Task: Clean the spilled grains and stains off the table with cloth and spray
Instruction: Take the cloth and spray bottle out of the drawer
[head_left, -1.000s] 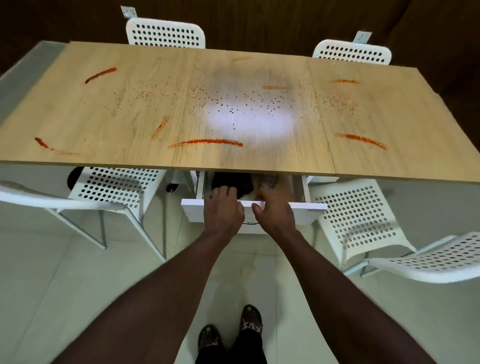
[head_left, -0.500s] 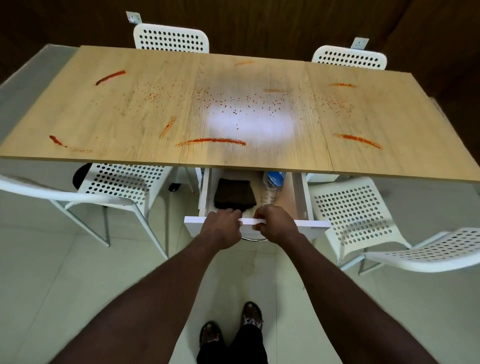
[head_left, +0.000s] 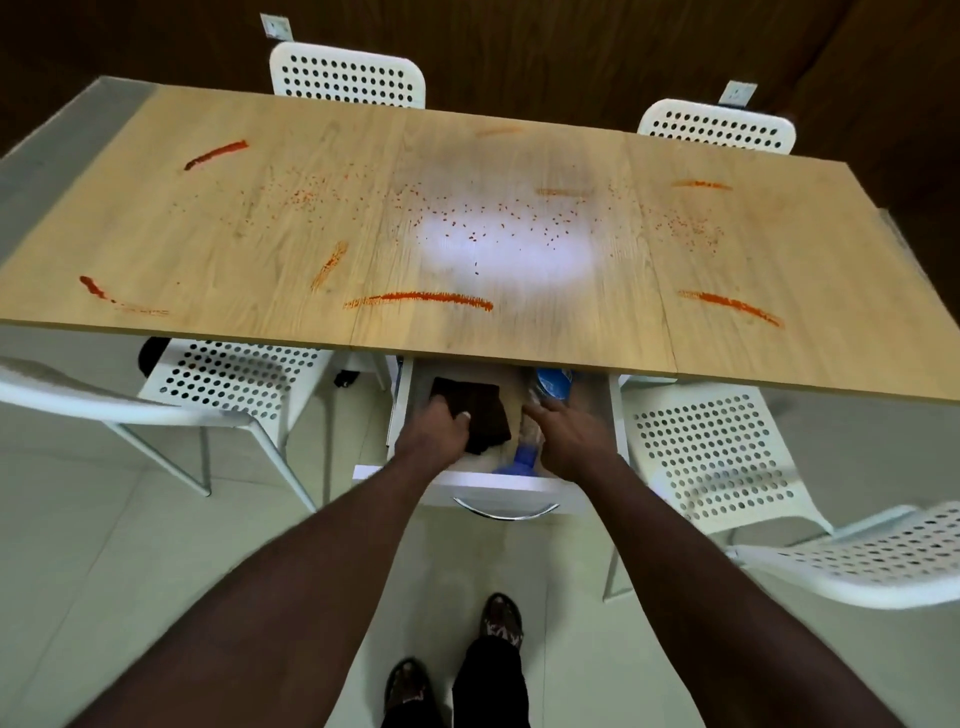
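at the near bottom, two shoes (head_left: 501, 621) stand on the pale floor and both forearms reach forward. under the middle of the table's near edge a white drawer (head_left: 467, 486) is pulled out, with a curved metal handle (head_left: 504, 513) on its front. inside, on the left, the left hand (head_left: 434, 431) grips a dark folded cloth (head_left: 485, 415), thumb on top and fingers curled at its left edge. on the right, the right hand (head_left: 566, 434) lies on the spray bottle (head_left: 553, 385), which rests on its side; its fingers are stretched forward, rather straight, not closed round it. the wooden table (head_left: 519, 338) carries red stains (head_left: 421, 299) near its near edge and towards its corners, and small red grains (head_left: 493, 218) scattered across the middle. white perforated chairs (head_left: 717, 447) stand at the near and far edges
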